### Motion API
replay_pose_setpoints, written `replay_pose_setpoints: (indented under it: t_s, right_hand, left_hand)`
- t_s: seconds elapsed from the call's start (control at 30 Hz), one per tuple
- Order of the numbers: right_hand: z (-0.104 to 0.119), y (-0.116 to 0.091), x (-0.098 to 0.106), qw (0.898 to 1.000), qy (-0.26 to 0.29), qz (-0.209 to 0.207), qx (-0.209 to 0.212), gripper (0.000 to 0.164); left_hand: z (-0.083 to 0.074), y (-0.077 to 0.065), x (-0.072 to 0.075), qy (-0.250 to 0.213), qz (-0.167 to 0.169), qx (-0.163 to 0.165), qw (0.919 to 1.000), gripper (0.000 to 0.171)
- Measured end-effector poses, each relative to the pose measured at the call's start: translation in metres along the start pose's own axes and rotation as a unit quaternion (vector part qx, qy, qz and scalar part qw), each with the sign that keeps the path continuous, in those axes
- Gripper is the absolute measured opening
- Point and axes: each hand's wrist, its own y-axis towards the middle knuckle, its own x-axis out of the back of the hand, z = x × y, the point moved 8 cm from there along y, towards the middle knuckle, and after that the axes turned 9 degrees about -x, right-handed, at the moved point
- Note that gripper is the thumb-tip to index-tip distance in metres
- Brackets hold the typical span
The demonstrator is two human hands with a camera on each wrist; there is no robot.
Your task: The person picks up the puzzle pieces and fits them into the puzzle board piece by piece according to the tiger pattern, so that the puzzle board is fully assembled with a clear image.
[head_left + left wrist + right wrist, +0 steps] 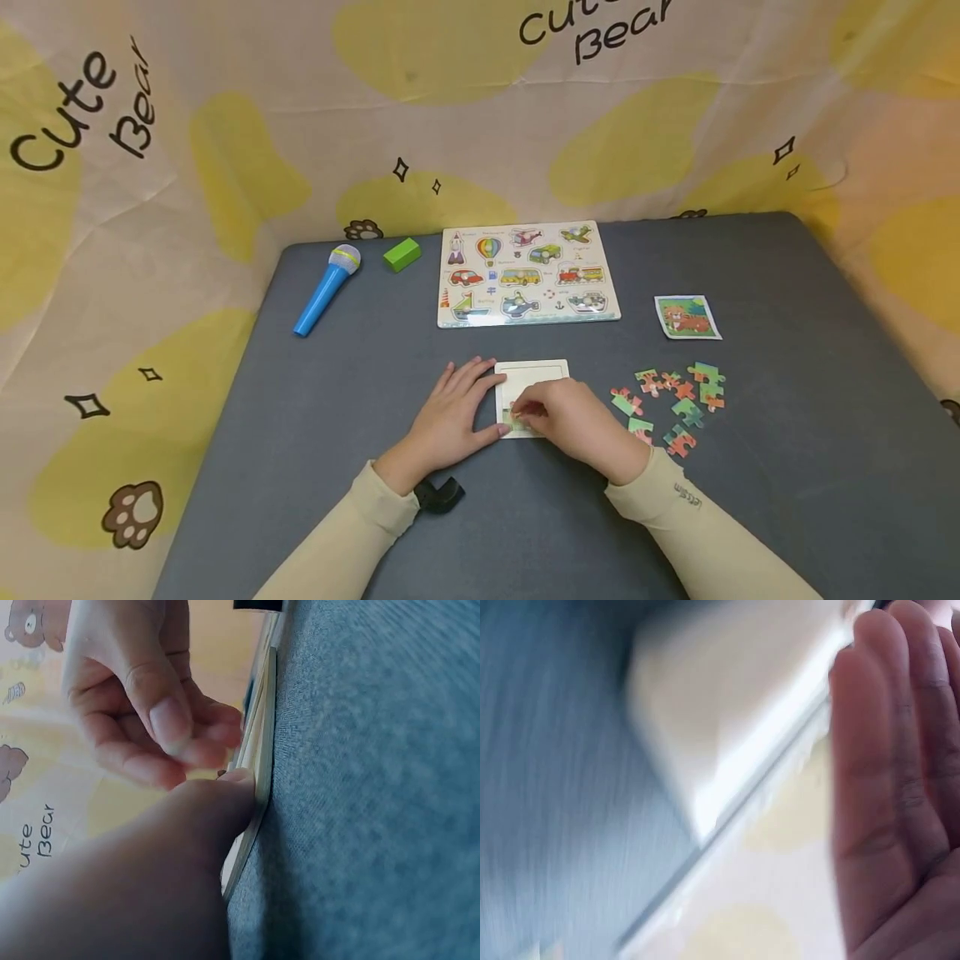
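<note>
A small white puzzle tray [534, 372] lies flat in front of me. My left hand [448, 419] rests at its left side with fingers spread, and the thumb [238, 787] presses the rim in the left wrist view. Over the tray's lower left part, my right hand [576, 419] curls thumb and forefinger together at a small jigsaw piece [517, 422], mostly covered by the fingertips. The right wrist view shows several fingers [877, 750] of that hand held side by side beside the blurred pale tray [705, 697].
Loose jigsaw pieces [686, 408] lie scattered right of the tray, below a bear picture card [687, 317]. A vehicle puzzle board [529, 273] stands farther back. At the back left are a green block [402, 255] and a blue toy microphone [327, 290].
</note>
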Motion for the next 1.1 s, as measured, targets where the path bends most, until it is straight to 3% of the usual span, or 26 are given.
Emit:
replay_pose_setpoints:
  t_s: [0.17,0.23,0.37,0.53,0.8,0.97,1.1]
  right_hand:
    - [-0.037,-0.009,0.047,0.994,-0.066,-0.060,-0.065,0.013]
    - [-0.054,-0.014,0.063,0.989,-0.090,-0.067,-0.096,0.015]
    - [-0.083,-0.022,0.076,0.982,-0.120,-0.039,-0.141,0.021]
    - [-0.101,-0.025,0.066,0.979,-0.134,0.021,-0.155,0.029]
    - [-0.105,-0.023,0.058,0.982,-0.089,0.038,-0.163,0.031]
    - [-0.093,-0.019,0.062,0.991,-0.011,0.014,-0.132,0.029]
    - [-0.082,-0.012,0.064,0.990,0.062,-0.008,-0.130,0.017]
  left_hand:
    - [-0.001,0.001,0.000,-0.002,0.004,0.001,1.0000,0.074]
    - [-0.002,0.000,-0.001,-0.001,0.007,0.001,1.0000,0.074]
    - [-0.002,-0.002,-0.001,0.000,0.011,0.003,0.9999,0.075]
    - [-0.002,-0.002,0.001,-0.001,0.005,0.000,1.0000,0.075]
    - [0.000,-0.001,-0.001,-0.002,0.017,0.006,0.9998,0.076]
    - [-0.001,-0.001,-0.002,-0.003,0.014,0.002,0.9999,0.076]
    - [0.000,-0.001,-0.002,-0.003,0.015,0.005,0.9999,0.076]
